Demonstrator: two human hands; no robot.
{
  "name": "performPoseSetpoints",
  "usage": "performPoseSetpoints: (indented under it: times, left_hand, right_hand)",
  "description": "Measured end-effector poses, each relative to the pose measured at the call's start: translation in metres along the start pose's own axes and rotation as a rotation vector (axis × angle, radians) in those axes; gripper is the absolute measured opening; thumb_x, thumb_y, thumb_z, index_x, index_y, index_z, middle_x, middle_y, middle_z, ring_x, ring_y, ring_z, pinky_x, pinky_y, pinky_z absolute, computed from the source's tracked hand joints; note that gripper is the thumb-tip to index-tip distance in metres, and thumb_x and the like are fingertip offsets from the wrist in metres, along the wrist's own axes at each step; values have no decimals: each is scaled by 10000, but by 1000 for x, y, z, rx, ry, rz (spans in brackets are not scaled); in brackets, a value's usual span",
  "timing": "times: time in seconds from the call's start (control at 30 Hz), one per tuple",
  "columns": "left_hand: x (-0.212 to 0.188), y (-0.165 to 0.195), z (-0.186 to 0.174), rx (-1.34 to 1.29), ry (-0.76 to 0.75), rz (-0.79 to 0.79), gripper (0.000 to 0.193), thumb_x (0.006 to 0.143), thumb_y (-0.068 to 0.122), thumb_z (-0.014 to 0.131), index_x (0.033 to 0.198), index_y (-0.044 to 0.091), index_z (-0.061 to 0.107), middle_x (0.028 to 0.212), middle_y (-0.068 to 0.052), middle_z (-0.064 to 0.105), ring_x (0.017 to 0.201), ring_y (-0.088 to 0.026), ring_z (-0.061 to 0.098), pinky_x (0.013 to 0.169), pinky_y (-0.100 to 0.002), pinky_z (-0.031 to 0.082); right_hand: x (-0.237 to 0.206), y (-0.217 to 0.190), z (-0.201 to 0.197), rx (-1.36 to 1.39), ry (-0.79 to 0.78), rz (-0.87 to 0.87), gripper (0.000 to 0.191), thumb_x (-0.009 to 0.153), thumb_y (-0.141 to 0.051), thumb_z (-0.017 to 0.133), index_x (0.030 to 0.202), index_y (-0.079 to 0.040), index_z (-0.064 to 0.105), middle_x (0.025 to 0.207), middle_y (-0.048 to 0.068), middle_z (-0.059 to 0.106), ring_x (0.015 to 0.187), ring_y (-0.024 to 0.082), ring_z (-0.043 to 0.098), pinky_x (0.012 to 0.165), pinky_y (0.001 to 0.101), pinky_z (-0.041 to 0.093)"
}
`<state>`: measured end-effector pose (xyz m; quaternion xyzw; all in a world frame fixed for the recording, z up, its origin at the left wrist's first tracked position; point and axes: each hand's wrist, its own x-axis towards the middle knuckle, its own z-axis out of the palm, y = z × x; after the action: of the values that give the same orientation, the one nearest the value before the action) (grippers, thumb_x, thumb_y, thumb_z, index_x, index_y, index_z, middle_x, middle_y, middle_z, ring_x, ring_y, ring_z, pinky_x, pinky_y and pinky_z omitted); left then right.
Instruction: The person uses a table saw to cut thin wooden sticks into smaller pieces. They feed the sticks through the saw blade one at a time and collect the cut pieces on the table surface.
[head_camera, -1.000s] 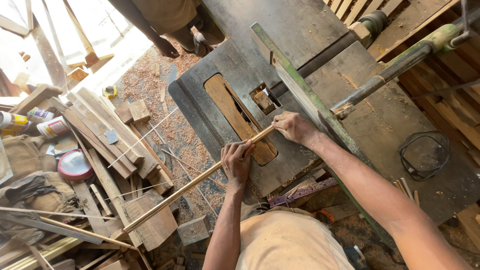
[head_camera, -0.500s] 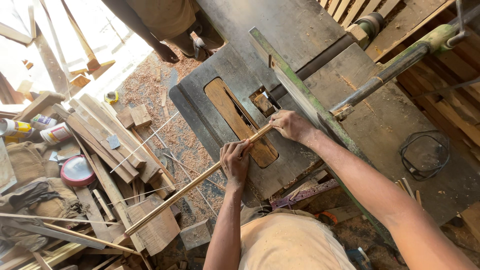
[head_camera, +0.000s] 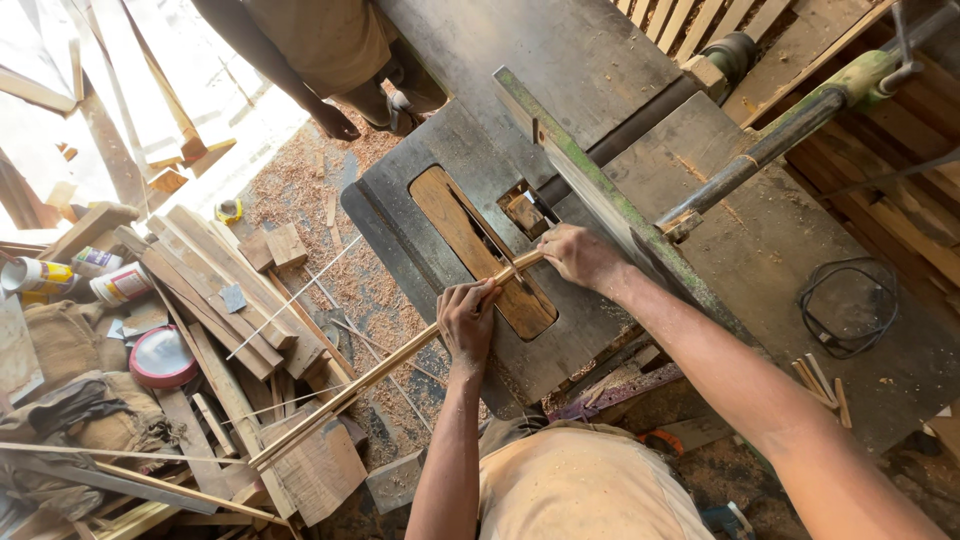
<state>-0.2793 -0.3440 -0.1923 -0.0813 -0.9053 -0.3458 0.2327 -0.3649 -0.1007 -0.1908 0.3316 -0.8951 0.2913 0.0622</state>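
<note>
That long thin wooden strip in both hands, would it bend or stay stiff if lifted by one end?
The wooden strip is very slender for its length, so it would probably flex and droop. It likely weighs little. Both the left hand and the right hand steady it on the saw table, suggesting it wobbles easily.

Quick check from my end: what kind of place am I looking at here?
Most likely a woodworking shop. Both hands, left hand and right hand, hold a thin wooden strip on a table saw. Wood shavings cover the floor, and offcut planks lie piled nearby.
</note>
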Motion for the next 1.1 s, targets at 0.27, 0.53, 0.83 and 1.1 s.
performPoseSetpoints:
  times: [0.27,0.53,0.83,1.1]
  left_hand:
    - [-28,4,-7,-13,-61,-19,158,871,263,832,990,162,809,963,35,789,855,-133,664,780,-303,496]
    - [-40,43,-24,-40,-54,23,161,854,216,832,994,140,805,980,17,778,916,-168,677,839,-330,507]
    - [-55,75,-22,-56,-114,72,185,842,185,835,1014,129,795,976,13,776,914,-171,686,837,-334,507]
    - [-72,80,-3,-42,-124,48,188,844,203,847,1016,145,798,1017,7,785,941,-165,690,856,-331,503]
  right_hand:
    - [-69,-20,10,-189,-49,188,144,984,-13,614,882,19,709,752,150,691,666,239,648,528,303,569]
    - [-130,-55,4,-129,163,260,120,838,-29,715,936,34,689,918,192,731,851,277,712,742,342,640]
    - [-184,-123,-53,1067,466,1014,263,852,-138,792,1048,30,741,926,189,746,757,206,690,661,310,590]
    - [-350,-138,-158,-17,703,1266,286,934,-220,781,1144,-27,758,989,146,780,768,200,746,581,315,591]
